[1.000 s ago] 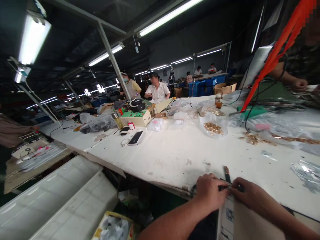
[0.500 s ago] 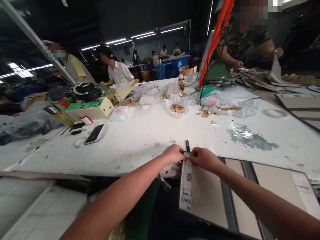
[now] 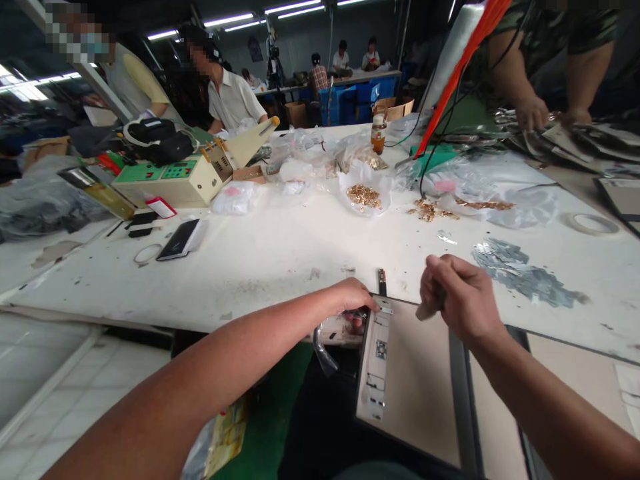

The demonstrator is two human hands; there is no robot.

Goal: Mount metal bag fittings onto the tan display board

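Note:
A flat beige panel (image 3: 415, 380) with dark bands and dark edging lies at the table's front edge, partly overhanging it. Along its left side runs a white strip (image 3: 373, 367) bearing several small metal fittings. My left hand (image 3: 354, 297) is closed on the panel's upper left corner, thumb on top and some fingers below. A short dark strap with a metal end (image 3: 383, 281) sticks out beyond that corner. My right hand (image 3: 463, 297) is raised above the panel, fingers curled tight; whatever they hold, if anything, I cannot make out.
Gold-coloured metal pieces (image 3: 363, 196) lie on plastic, with loose ones (image 3: 430, 211) beside them. Grey scraps (image 3: 525, 273) and a tape roll (image 3: 593, 224) lie right. A green-topped machine (image 3: 173, 183) and black notebook (image 3: 179, 240) are left. Across the table, a co-worker's hands (image 3: 533, 113) handle stacked pieces.
My right hand has lifted off the panel's corner and moved right, its fingers curled. My left hand stays at the corner. The co-worker's hands have come down onto the stack.

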